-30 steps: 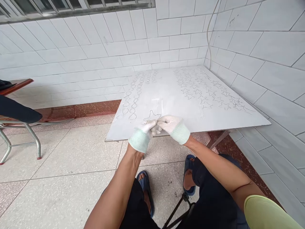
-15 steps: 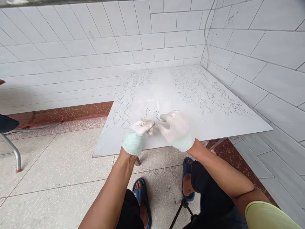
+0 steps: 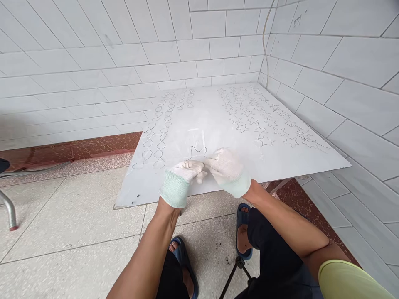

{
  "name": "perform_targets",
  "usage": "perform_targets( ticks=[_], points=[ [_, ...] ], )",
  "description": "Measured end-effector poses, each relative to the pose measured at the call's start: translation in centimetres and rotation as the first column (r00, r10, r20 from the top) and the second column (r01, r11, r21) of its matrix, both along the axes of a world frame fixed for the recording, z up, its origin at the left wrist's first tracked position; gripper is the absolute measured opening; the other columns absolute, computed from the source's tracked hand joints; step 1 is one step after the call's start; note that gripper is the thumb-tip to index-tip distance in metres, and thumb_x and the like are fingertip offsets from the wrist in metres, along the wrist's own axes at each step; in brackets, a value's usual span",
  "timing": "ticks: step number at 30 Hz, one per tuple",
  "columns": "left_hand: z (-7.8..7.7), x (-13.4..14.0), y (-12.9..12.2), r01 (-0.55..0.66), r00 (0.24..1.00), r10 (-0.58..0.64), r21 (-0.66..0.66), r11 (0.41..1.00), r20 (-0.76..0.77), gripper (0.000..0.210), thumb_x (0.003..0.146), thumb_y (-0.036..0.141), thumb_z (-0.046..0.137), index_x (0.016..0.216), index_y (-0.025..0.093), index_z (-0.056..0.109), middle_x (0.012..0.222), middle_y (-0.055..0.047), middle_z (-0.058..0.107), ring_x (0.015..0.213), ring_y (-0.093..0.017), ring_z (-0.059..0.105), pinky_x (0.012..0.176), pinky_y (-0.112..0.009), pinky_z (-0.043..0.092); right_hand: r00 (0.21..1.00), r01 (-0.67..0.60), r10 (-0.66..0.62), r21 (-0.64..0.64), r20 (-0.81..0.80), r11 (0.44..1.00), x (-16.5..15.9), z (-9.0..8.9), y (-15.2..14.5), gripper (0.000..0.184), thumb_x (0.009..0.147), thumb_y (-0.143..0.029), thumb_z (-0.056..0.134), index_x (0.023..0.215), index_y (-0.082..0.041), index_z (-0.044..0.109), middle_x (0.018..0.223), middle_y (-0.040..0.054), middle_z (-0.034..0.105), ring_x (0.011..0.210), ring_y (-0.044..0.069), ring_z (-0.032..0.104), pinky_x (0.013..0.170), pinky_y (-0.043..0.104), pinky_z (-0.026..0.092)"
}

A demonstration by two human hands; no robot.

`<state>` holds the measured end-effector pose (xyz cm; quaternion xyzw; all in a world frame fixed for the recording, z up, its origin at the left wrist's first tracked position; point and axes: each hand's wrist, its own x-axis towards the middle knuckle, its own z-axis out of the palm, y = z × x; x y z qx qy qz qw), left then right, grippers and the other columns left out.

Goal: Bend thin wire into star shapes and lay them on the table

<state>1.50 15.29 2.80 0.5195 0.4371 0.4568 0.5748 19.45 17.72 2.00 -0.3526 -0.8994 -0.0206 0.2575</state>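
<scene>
A thin wire star [image 3: 198, 151] stands up between my hands near the front of a white board [image 3: 215, 124]. My left hand [image 3: 183, 171], in a white glove with a pale green cuff, pinches the star's lower left part. My right hand [image 3: 227, 167], gloved the same way, has its fingertips closed at the star's lower right, close to the left fingertips. The gloves hide the bottom of the star. On the board's left lie columns of wire figure-eights [image 3: 161, 144]. Rows of wire stars [image 3: 242, 128] cover its right side.
White tiled walls [image 3: 193, 50] meet at the board's far right corner, where a cable [image 3: 265, 45] hangs. A metal chair leg [image 3: 11, 209] stands at the left. Beneath me are a black tripod [image 3: 239, 262] and my sandalled feet on the speckled floor [image 3: 77, 232].
My right hand, blurred and with fingers apart before, has closed its fingertips at the star beside my left hand. The left keeps its pinch. The view has shifted slightly.
</scene>
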Motion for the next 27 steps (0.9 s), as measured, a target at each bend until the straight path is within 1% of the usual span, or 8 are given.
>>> perform_targets(
  ticks=[3, 6, 10, 14, 17, 19, 23, 27],
  points=[
    [0.3, 0.9, -1.0, -0.094, 0.995, 0.093, 0.024, 0.995, 0.046, 0.043, 0.073, 0.047, 0.08, 0.046, 0.022, 0.058, 0.049, -0.001, 0.053, 0.066, -0.019, 0.059, 0.07, -0.033, 0.046, 1.0, -0.004, 0.003, -0.022, -0.01, 1.0, -0.5, -0.2, -0.4, 0.025, 0.099, -0.018, 0.051, 0.099, -0.016, 0.076, 0.075, 0.0038, 0.065, 0.068, 0.019, 0.047, 0.071, 0.036, 0.033],
    [0.4, 1.5, -1.3, -0.175, 0.984, 0.173, 0.054, 0.983, 0.038, 0.043, 0.073, 0.047, 0.08, 0.047, 0.022, 0.055, 0.051, -0.002, 0.057, 0.069, -0.02, 0.061, 0.067, -0.032, 0.045, 0.995, 0.082, -0.087, -0.076, -0.058, 0.994, -0.9, -0.1, -1.0, 0.023, 0.097, -0.017, 0.055, 0.082, -0.017, 0.072, 0.073, 0.0045, 0.063, 0.069, 0.018, 0.047, 0.07, 0.035, 0.032],
    [0.3, 1.8, -0.8, -0.097, 0.995, 0.098, 0.1, 0.99, -0.004, 0.039, 0.075, 0.047, 0.077, 0.053, 0.023, 0.057, 0.059, -0.005, 0.066, 0.075, -0.024, 0.067, 0.072, -0.034, 0.049, 0.956, 0.063, -0.138, -0.277, -0.259, 0.959, -0.9, 0.5, -1.5, 0.036, 0.099, -0.014, 0.05, 0.063, -0.019, 0.056, 0.059, -0.002, 0.049, 0.059, 0.013, 0.039, 0.063, 0.032, 0.027],
    [0.5, 1.6, -0.5, -0.055, 0.998, 0.058, 0.103, 0.993, -0.031, 0.032, 0.077, 0.044, 0.077, 0.059, 0.023, 0.062, 0.064, -0.005, 0.07, 0.081, -0.026, 0.069, 0.077, -0.036, 0.051, 0.881, 0.105, -0.285, -0.431, -0.377, 0.896, -0.6, 1.0, -2.1, 0.043, 0.098, -0.015, 0.049, 0.055, -0.02, 0.044, 0.054, -0.004, 0.042, 0.055, 0.011, 0.036, 0.059, 0.031, 0.025],
    [0.8, 1.3, -0.9, -0.013, 0.994, 0.025, 0.113, 0.993, -0.107, 0.03, 0.074, 0.044, 0.077, 0.059, 0.023, 0.063, 0.064, -0.005, 0.07, 0.084, -0.027, 0.07, 0.08, -0.036, 0.052, 0.846, 0.12, -0.349, -0.494, -0.402, 0.861, -0.6, 0.9, -2.8, 0.042, 0.097, -0.016, 0.05, 0.055, -0.021, 0.047, 0.056, -0.0035, 0.044, 0.058, 0.012, 0.039, 0.06, 0.031, 0.027],
    [1.0, 0.9, -1.2, 0.028, 0.986, -0.009, 0.114, 0.993, -0.164, 0.029, 0.074, 0.044, 0.076, 0.059, 0.023, 0.063, 0.064, -0.005, 0.07, 0.085, -0.027, 0.07, 0.08, -0.036, 0.052, 0.838, 0.131, -0.363, -0.495, -0.408, 0.859, -0.6, 0.9, -3.3, 0.041, 0.096, -0.017, 0.051, 0.056, -0.021, 0.05, 0.059, -0.0026, 0.048, 0.062, 0.013, 0.043, 0.062, 0.03, 0.03],
    [1.2, 0.1, -1.6, 0.022, 0.975, -0.004, 0.081, 0.996, -0.223, 0.028, 0.077, 0.04, 0.073, 0.057, 0.022, 0.064, 0.067, -0.006, 0.072, 0.085, -0.025, 0.071, 0.084, -0.035, 0.053, 0.851, 0.14, -0.359, -0.493, -0.384, 0.859, -0.7, 1.4, -3.6, 0.04, 0.099, -0.019, 0.052, 0.059, -0.02, 0.058, 0.065, -0.0004, 0.057, 0.069, 0.014, 0.049, 0.066, 0.029, 0.034],
    [1.1, -0.5, -1.7, 0.051, 0.973, -0.028, 0.096, 0.994, -0.229, 0.03, 0.082, 0.038, 0.07, 0.058, 0.022, 0.066, 0.073, -0.006, 0.075, 0.085, -0.024, 0.07, 0.093, -0.036, 0.053, 0.889, 0.111, -0.327, -0.543, -0.32, 0.833, -0.3, 2.4, -3.7, 0.043, 0.101, -0.022, 0.054, 0.058, -0.02, 0.06, 0.062, -0.0016, 0.054, 0.062, 0.013, 0.045, 0.063, 0.031, 0.032]
  ],
)
